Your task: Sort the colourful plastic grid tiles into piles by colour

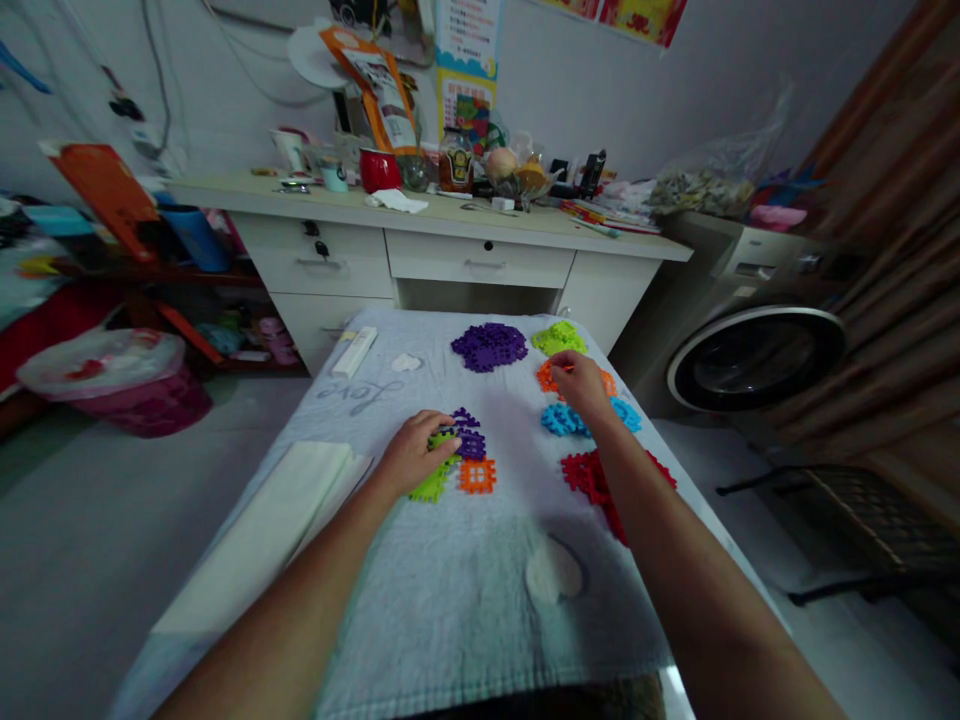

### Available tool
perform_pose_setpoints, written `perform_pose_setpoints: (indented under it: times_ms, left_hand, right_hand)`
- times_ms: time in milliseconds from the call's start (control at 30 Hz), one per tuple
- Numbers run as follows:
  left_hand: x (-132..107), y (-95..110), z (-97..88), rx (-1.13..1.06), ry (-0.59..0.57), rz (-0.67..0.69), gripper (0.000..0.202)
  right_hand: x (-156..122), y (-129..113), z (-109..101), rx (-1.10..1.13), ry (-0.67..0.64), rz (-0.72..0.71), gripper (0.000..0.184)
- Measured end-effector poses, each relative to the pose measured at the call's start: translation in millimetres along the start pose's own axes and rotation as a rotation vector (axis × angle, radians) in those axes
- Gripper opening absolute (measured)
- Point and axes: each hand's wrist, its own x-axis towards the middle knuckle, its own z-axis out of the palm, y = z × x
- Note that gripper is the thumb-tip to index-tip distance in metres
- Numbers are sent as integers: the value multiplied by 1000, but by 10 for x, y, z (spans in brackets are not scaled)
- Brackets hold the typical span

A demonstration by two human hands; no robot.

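Observation:
My left hand (417, 450) rests on a small joined cluster of plastic grid tiles (463, 462), green, purple and orange, in the middle of a cloth-covered table (465, 590); its fingers curl over the green tile. My right hand (579, 383) reaches further out, fingers pinched on a tile in the orange pile (546, 376). Around it lie piles of tiles sorted by colour: purple (489, 346), lime green (559, 338), light blue (564, 420) and red (592, 478).
A folded white cloth (262, 530) lies at the table's left edge and a white box (354, 352) at the far left corner. Beyond stand a cluttered desk (420, 235), a washing machine (757, 350) on the right and a pink bin (120, 385) on the left.

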Motion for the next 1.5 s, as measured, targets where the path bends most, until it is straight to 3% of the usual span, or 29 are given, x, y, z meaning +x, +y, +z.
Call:
perform_pose_setpoints:
  times_ms: [133, 200, 367, 533, 767, 1100, 1300, 1500]
  left_hand:
    - [-27, 12, 4, 38, -15, 32, 41]
    - [-52, 24, 13, 82, -36, 34, 51]
    - [-111, 76, 41, 200, -128, 15, 89]
    - [-135, 80, 69, 242, -187, 22, 113]
    - [-149, 84, 116, 302, -184, 20, 115]
    - [-97, 77, 128, 294, -125, 37, 86]
    - [-58, 59, 120, 252, -97, 50, 77]
    - [-38, 47, 132, 240, -57, 39, 68]
  right_hand:
    - [-501, -273, 254, 61, -330, -209, 17]
    - [-729, -335, 382, 51, -419, -287, 23]
    - [-1024, -356, 610, -20, -488, -429, 51]
    - [-1046, -331, 706, -34, -448, -423, 36]
    - [-999, -212, 794, 83, -364, -382, 17]
    - [-887, -139, 818, 302, -243, -221, 24]
    - [-388, -303, 825, 571, -189, 119, 19]
    - [250, -437, 981, 686, -33, 307, 23]
